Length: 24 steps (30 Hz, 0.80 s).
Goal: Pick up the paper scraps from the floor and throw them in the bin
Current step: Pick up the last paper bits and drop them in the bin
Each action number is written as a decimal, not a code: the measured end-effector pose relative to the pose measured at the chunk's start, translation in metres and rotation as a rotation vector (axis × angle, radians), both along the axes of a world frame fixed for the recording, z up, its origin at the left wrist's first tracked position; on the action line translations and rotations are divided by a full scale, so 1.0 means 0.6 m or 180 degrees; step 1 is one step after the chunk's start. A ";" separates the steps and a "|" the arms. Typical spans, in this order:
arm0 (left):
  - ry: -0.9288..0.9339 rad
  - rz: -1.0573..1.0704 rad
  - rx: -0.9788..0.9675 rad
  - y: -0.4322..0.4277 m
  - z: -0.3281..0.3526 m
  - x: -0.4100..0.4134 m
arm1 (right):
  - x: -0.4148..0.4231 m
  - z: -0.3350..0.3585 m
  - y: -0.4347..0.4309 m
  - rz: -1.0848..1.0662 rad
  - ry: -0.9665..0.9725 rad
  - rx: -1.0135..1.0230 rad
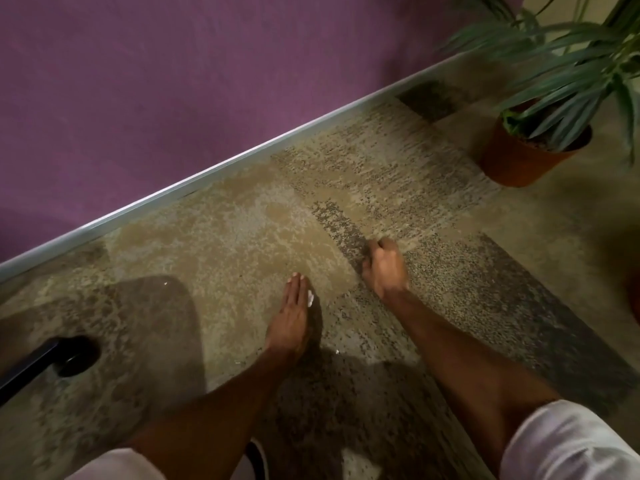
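My left hand (pixel 292 315) hovers low over the carpet, fingers straight and together, with a white paper scrap (pixel 310 298) resting against its palm. My right hand (pixel 385 268) is further ahead and to the right, blurred, its fingers curled down onto the dark strip of carpet; nothing shows between them. Tiny white scraps lie on the floor: one to the left (pixel 165 283), one just behind my left wrist (pixel 337 351) and one beside my left forearm (pixel 238 362). No bin is in view.
A purple wall (pixel 173 98) with a pale skirting strip (pixel 214 168) runs diagonally along the carpet. A potted plant in an orange pot (pixel 519 161) stands at the right. A black furniture leg with a round foot (pixel 74 355) is at the left.
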<state>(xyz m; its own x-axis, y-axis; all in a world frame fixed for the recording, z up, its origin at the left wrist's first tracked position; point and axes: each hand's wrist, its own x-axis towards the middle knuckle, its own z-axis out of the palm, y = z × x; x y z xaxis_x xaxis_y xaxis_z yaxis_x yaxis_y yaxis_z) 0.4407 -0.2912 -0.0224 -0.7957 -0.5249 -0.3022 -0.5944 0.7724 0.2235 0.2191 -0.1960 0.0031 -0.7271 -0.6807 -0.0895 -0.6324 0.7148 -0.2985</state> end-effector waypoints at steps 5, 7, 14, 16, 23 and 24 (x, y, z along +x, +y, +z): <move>-0.0101 -0.0642 -0.0318 -0.004 0.000 -0.072 | 0.002 -0.002 -0.019 0.0507 0.0209 0.0316; -0.0131 -0.0761 -0.0449 -0.005 0.003 -0.103 | 0.004 -0.005 -0.025 0.0520 0.0211 0.0246; 0.0062 -0.0902 -0.0501 -0.017 0.006 -0.167 | -0.001 -0.008 -0.035 0.0562 0.0239 0.0197; 0.0013 -0.0970 -0.0518 -0.019 0.007 -0.173 | -0.003 -0.011 -0.037 0.0529 0.0292 0.0237; 0.0017 -0.0899 -0.0447 -0.018 0.006 -0.180 | -0.027 -0.026 -0.028 0.0542 0.0180 0.0317; 0.0040 -0.0922 -0.0459 -0.018 0.003 -0.180 | -0.030 -0.029 -0.025 0.0464 0.0112 0.0224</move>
<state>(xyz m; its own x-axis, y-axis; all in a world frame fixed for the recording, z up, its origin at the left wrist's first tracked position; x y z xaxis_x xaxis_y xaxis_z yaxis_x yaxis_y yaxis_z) 0.3327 -0.3017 -0.0204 -0.9215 -0.3127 -0.2304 -0.3431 0.9334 0.1055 0.2012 -0.2113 -0.0141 -0.6247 -0.7721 -0.1169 -0.7400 0.6331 -0.2269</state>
